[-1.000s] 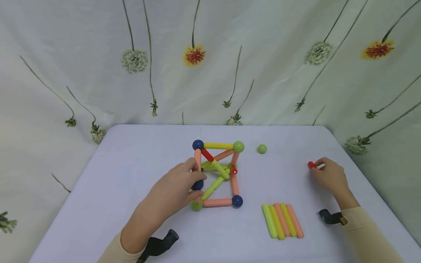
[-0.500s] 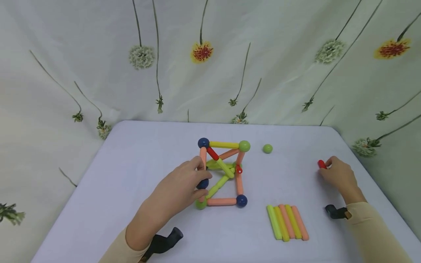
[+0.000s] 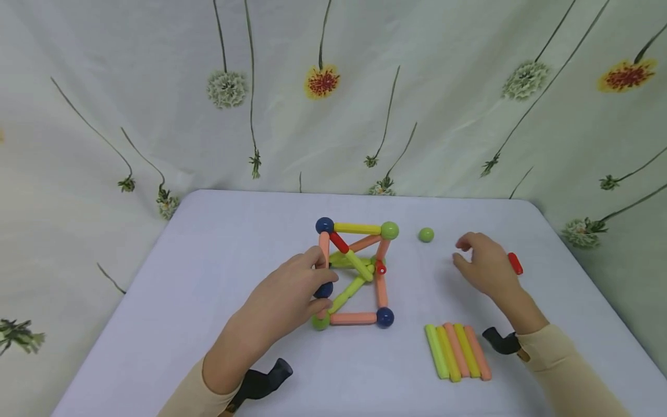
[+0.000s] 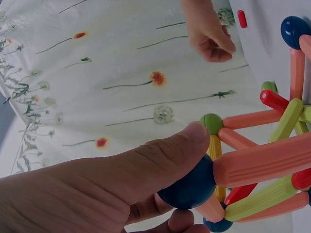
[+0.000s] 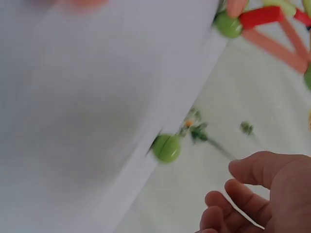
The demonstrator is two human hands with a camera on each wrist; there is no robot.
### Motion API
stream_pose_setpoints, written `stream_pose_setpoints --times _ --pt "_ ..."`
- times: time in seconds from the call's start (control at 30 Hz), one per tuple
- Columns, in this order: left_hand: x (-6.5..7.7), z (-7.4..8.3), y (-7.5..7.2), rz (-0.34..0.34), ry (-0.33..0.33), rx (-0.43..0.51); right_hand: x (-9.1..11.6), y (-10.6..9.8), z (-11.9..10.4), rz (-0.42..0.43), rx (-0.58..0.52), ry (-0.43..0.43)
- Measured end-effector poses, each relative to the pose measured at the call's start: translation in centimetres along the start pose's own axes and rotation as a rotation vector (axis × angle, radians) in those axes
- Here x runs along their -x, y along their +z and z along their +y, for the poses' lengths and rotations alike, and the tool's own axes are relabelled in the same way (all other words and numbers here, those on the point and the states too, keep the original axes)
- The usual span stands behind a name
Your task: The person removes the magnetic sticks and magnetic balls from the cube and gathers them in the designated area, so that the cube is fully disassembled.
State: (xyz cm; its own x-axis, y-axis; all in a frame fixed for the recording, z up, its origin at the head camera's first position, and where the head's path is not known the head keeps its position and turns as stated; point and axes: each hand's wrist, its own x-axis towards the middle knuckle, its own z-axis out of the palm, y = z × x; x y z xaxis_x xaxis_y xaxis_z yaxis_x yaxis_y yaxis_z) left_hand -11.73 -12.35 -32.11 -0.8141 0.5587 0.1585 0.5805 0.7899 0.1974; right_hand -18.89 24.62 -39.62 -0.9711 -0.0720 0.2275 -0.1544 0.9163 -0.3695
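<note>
My left hand [image 3: 281,298] grips a dark blue ball [image 4: 189,187] at the left side of a construction of magnetic rods and balls [image 3: 357,229]. In the left wrist view the thumb lies over that ball, and a salmon rod [image 4: 262,162] runs from it. Green and blue balls join the salmon, yellow, lime and red rods of the build. My right hand [image 3: 484,265] is held over the table with fingers loosely bent and nothing in them. Beside it lies a short red rod [image 3: 515,263]. A loose green ball [image 3: 426,234] sits to the left of this hand, also seen in the right wrist view.
Several lime, yellow and salmon rods [image 3: 457,351] lie side by side at the front right of the white table [image 3: 208,249]. A flower-patterned cloth [image 3: 453,87] hangs behind the table. Black camera mounts [image 3: 263,379] stick out from both wrists.
My right hand has let go of the red rod, leaving it at the right of the table, and has moved left toward the loose green ball. My left hand keeps its grip on the blue ball.
</note>
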Motion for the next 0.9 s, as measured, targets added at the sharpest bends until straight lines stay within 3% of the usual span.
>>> stream_pose_setpoints --times 0.13,0.27,0.47,0.9 --pt "0.1 -0.1 -0.1 0.010 0.004 0.005 0.2 1.3 -5.5 -0.058 -0.072 -0.216" --pt "0.1 -0.1 -0.1 0.012 0.011 0.000 0.5 2.2 -9.9 -0.163 -0.118 -0.321" --pt "0.0 0.0 -0.1 -0.009 0.006 0.004 0.1 3.9 -13.4 -0.238 -0.107 -0.277" --pt "0.1 -0.2 0.0 -0.010 0.019 0.053 -1.2 5.9 -16.2 -0.282 0.045 -0.133"
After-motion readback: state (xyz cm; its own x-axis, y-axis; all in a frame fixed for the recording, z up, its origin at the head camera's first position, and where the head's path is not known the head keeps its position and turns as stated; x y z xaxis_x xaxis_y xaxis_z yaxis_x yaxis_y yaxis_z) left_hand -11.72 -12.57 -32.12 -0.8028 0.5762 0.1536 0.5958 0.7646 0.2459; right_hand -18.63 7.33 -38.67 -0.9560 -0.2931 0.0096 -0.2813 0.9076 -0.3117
